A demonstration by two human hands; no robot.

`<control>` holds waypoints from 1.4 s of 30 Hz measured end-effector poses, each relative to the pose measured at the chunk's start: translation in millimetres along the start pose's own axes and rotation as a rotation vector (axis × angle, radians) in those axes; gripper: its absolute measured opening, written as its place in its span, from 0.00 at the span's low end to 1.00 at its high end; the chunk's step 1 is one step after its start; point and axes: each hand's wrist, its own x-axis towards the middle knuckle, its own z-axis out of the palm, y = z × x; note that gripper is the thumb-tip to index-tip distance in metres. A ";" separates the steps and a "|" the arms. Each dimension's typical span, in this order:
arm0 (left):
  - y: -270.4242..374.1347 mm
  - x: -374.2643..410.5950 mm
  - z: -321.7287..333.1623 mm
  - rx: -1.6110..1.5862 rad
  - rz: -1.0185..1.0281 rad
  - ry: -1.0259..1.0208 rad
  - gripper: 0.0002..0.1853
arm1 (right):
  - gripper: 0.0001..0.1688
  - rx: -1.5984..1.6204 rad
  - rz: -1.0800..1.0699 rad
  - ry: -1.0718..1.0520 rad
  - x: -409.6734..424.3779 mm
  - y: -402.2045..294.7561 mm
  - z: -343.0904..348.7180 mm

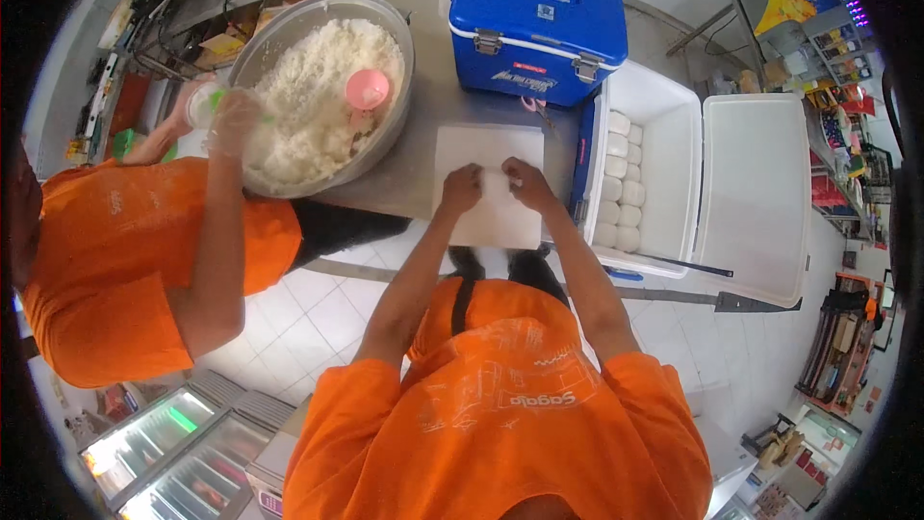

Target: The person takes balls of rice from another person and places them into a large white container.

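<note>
A pale rectangular board or sheet (491,224) lies at the table's front edge, and both my hands are over it. Between them is a small white piece (495,184), perhaps dough or wrapping; its kind is not clear. My left hand (462,189) has curled fingers at this piece's left side. On its right side my right hand (529,184) is bent the same way, fingertips on or close to the piece. The fingertips are too small to show a firm grip. Rounded white pieces (630,195) stand in rows inside an open white cooler box (668,152) to the right.
At left, a co-worker in an orange shirt (137,231) works over a large tub (401,97) of white shredded or crumbly food with a pink scoop (367,89). A blue cooler (538,29) stands behind the board, scissors (535,107) before it. The white lid (754,195) lies right.
</note>
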 end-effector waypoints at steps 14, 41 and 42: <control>84.5 -24.6 -34.1 -0.824 -0.076 -0.009 0.09 | 0.20 0.459 0.266 0.505 -57.9 -54.9 -19.1; 273.2 11.7 65.7 -0.805 -0.270 0.129 0.31 | 0.37 0.580 0.256 0.079 -90.4 -57.3 -221.1; 280.2 7.2 75.4 -0.754 -0.206 0.146 0.30 | 0.38 0.459 0.255 0.100 -95.6 -29.2 -238.0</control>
